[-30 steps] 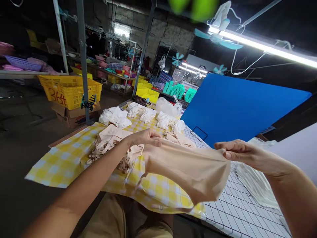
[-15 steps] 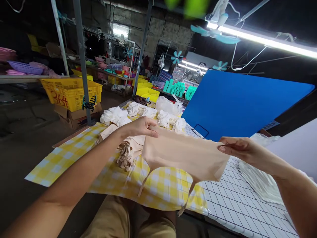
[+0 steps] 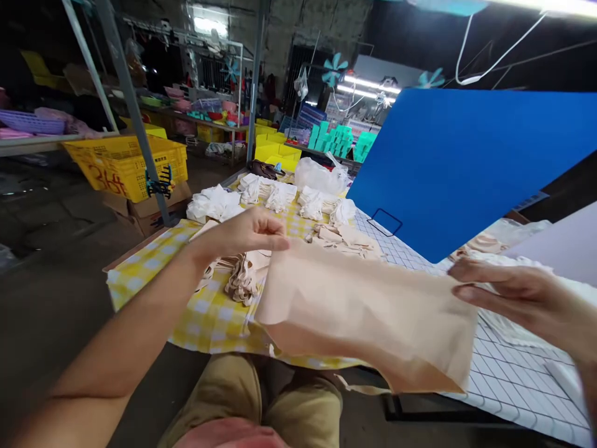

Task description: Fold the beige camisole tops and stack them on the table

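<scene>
A beige camisole top [image 3: 359, 305] with thin straps is stretched out in front of me, upside down, its straps hanging low. My left hand [image 3: 254, 233] pinches its upper left corner between thumb and fingers. At the opposite upper corner, my right hand [image 3: 508, 289], slightly blurred, grips the fabric. The garment's lower edge billows toward my knees. Just beyond my left hand lies a folded beige bundle [image 3: 245, 277] with looped straps. More beige pieces [image 3: 347, 239] are spread on the table behind the camisole.
A yellow checked cloth [image 3: 200, 323] covers the table's left part, a white grid cloth [image 3: 508, 379] its right. White folded bundles [image 3: 280, 194] and a clear plastic bag [image 3: 319, 174] lie farther back. A large blue board [image 3: 466, 168] leans right. A yellow crate [image 3: 125, 165] stands beside a metal post [image 3: 133, 106].
The camisole has come closer and lower, and its bottom edge has swung outward toward me. My right hand has moved right and the left slightly left. The view has tilted down.
</scene>
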Motion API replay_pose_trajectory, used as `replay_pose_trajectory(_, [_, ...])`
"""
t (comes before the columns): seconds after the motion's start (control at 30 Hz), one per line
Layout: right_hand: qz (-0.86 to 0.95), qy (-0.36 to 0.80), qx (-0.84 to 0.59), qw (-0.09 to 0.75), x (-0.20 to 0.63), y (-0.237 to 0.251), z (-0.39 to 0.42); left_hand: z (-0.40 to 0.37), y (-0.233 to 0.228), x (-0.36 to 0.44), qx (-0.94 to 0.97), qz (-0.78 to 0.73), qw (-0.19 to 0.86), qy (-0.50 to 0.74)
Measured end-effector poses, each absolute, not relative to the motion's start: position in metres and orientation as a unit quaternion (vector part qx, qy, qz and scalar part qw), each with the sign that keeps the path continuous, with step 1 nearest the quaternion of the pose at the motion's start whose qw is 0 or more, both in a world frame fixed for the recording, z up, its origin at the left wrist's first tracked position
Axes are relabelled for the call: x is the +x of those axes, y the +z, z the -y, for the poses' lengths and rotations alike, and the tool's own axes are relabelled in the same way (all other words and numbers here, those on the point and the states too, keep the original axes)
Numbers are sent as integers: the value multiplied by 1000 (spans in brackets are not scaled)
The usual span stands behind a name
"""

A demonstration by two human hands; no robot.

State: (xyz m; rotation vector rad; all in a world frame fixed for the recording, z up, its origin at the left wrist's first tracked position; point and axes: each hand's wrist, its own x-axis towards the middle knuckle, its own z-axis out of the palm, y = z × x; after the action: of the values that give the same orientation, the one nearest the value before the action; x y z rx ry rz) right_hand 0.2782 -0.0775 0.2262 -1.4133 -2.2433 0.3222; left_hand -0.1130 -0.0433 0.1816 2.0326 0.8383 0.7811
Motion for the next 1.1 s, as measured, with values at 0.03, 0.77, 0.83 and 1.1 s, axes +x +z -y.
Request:
replay_pose_trajectory(0.03, [826, 147, -511, 187, 276, 210, 69, 34, 164, -105, 799, -356, 386, 294])
replay_pose_trajectory(0.77, [733, -42, -668, 125, 240, -12, -4, -27, -11, -4, 778, -594, 72, 192])
replay_pose_trajectory(0.83, [748, -52, -650, 124, 231, -22, 7, -13, -20, -3, 819, -544, 63, 172])
replay_pose_trajectory(1.1, [738, 33, -674, 26, 269, -42, 30, 33, -30, -45, 847, -517, 108, 61])
